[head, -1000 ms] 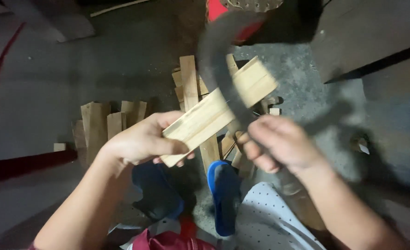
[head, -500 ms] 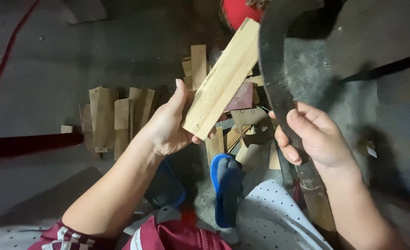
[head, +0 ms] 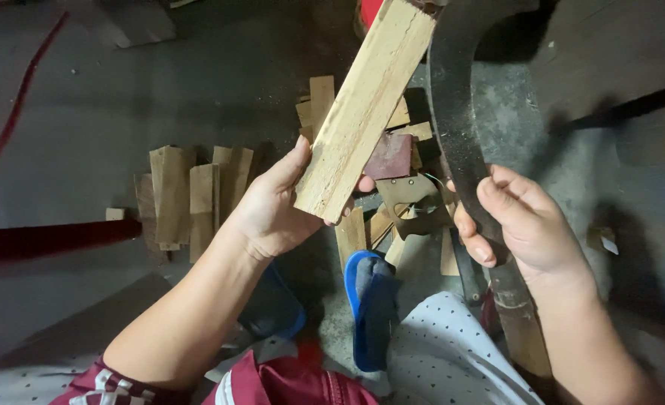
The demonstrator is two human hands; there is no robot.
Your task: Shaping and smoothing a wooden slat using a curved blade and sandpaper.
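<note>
Red hose (head: 13,105) lying at 10 o'clock on grey floor (head: 85,97). Row of split wood pieces (head: 190,195) lying at 9 o'clock from left hand. Left hand (head: 276,206) grasping lower end of pale wooden plank (head: 366,105), thumb over front face; plank tilting toward 1 o'clock, upper end meeting blade near top edge. Heap of offcuts (head: 396,161) lying beneath plank. Blue sandal (head: 370,307) sitting at 6 o'clock. Right hand (head: 523,225) clenching around curved dark blade (head: 460,127), wooden handle (head: 523,330) running toward 5 o'clock.
</note>
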